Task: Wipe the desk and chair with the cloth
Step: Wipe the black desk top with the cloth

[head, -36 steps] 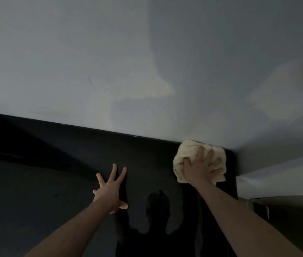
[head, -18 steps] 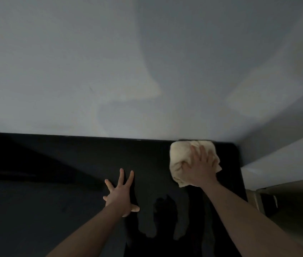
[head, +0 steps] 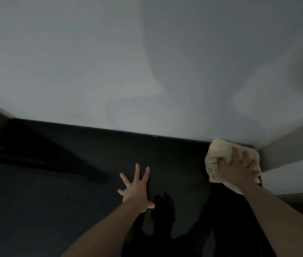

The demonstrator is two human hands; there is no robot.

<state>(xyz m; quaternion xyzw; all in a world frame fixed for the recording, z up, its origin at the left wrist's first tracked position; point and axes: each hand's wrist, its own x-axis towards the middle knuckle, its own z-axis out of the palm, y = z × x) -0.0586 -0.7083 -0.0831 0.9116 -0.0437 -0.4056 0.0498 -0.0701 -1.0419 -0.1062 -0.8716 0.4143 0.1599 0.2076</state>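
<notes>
A dark, glossy desk fills the lower half of the head view and runs back to a pale wall. My right hand presses a bunched cream cloth onto the desk's far right corner, fingers curled into the fabric. My left hand lies flat on the desk near the middle, fingers spread, holding nothing. The chair is not in view.
The grey-white wall rises directly behind the desk. A second wall face meets it at the right corner, next to the cloth. A dark slanted shape lies across the desk's left part. My shadow falls on the desk between my arms.
My right hand has pushed the cloth farther right, into the back right corner against the wall. My left hand stays planted flat in about the same spot on the desk.
</notes>
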